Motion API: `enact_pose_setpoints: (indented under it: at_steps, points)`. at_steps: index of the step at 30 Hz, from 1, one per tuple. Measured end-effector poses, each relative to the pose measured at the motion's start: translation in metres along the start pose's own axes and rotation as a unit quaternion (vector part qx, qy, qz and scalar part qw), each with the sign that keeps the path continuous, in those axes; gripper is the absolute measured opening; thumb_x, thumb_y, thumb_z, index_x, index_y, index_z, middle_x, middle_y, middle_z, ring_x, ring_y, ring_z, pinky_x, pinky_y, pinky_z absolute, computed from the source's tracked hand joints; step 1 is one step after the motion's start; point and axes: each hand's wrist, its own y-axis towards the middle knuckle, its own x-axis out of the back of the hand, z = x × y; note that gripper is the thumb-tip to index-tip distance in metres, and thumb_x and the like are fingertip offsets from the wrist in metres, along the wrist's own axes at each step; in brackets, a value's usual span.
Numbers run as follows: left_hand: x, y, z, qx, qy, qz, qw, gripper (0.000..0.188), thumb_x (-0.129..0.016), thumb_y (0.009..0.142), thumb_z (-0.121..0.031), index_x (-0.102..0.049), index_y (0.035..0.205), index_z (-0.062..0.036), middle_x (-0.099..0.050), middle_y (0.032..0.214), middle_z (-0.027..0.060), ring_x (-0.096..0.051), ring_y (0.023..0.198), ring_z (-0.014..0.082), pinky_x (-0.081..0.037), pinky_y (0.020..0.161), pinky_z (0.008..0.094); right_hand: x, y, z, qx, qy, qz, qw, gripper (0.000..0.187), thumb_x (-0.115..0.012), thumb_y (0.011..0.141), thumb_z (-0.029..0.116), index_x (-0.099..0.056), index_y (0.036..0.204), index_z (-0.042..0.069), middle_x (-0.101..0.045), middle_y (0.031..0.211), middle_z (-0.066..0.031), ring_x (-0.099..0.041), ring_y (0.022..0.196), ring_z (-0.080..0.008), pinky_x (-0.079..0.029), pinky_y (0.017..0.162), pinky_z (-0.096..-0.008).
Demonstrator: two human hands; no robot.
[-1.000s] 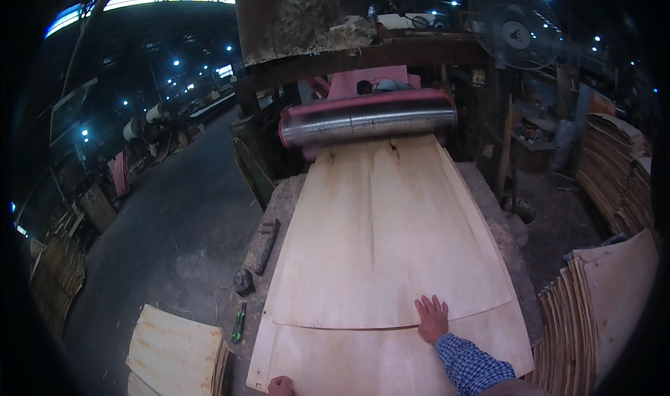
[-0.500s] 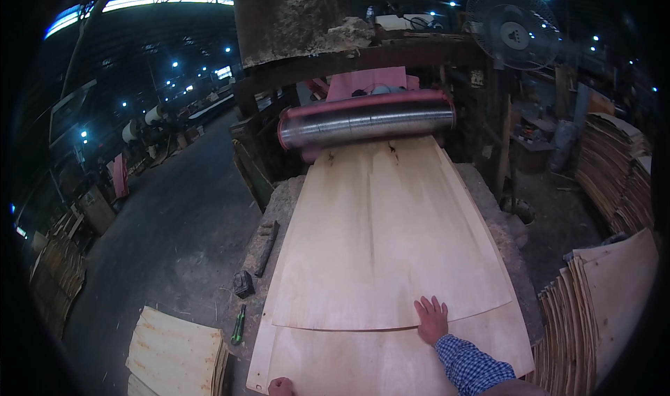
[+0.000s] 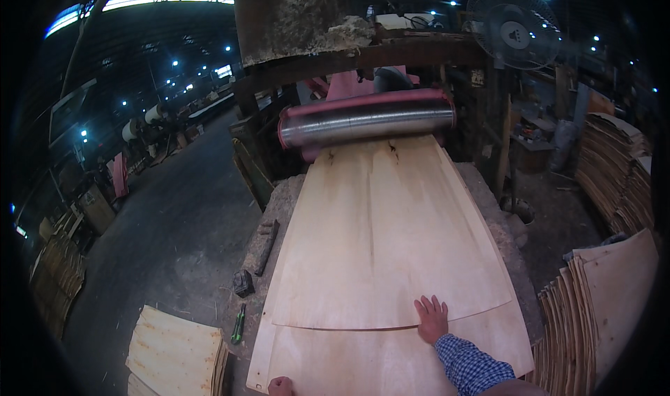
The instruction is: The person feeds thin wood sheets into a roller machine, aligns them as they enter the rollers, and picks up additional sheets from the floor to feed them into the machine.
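A pale wood veneer sheet lies lengthwise in front of me, its far end at a metal roller. Beneath it, a second sheet sticks out toward me. My right hand, in a blue checked sleeve, rests flat with fingers spread over the upper sheet's near edge. Low in the picture, my left hand is closed on the lower sheet's left side. Its fingers are curled, and whatever they may hold is hidden.
On the ledge at left lie a green cutter knife, a dark block and a dark bar. Veneer stacks stand at lower left and right. A fan hangs beside the roller machine.
Behind the roller, a dark grey shape and pink cloth have shifted. Both my hands and the veneer sheets stay where they were.
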Motion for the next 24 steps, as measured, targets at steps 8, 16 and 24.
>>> enact_pose_setpoints:
  at_steps: [8,16,24]
  points:
    - [-0.002,-0.009,-0.024,-0.024,0.054,-0.005,0.998,0.029,-0.057,0.089,-0.027,-0.067,0.094,-0.0009,-0.063,0.072,0.0096,-0.055,0.055,0.0173,-0.047,0.052,0.0350,-0.002,-0.001,-0.004,-0.001,-0.004,-0.009,1.000,0.067,-0.060,0.073,0.009,-0.046,0.138,0.013,-0.040,0.145,-0.0120,-0.029,0.139,-0.0382,-0.020,0.110,-0.0617]
    - [0.002,-0.020,-0.041,-0.028,0.044,-0.003,0.999,0.030,-0.057,0.089,-0.028,-0.067,0.094,-0.0007,-0.063,0.072,0.0100,-0.057,0.057,0.0180,-0.047,0.053,0.0358,0.000,0.000,-0.001,0.002,-0.005,-0.003,1.000,0.068,-0.061,0.073,0.010,-0.046,0.139,0.014,-0.040,0.146,-0.0118,-0.029,0.139,-0.0383,-0.020,0.110,-0.0611]
    - [-0.004,-0.003,-0.004,0.002,-0.029,-0.012,1.000,0.022,-0.058,0.089,-0.022,-0.067,0.090,-0.0026,-0.060,0.069,0.0053,-0.053,0.052,0.0144,-0.043,0.044,0.0307,-0.003,0.000,-0.002,0.005,-0.008,-0.007,1.000,0.069,-0.061,0.073,0.010,-0.045,0.140,0.014,-0.039,0.146,-0.0114,-0.028,0.139,-0.0379,-0.020,0.110,-0.0615]
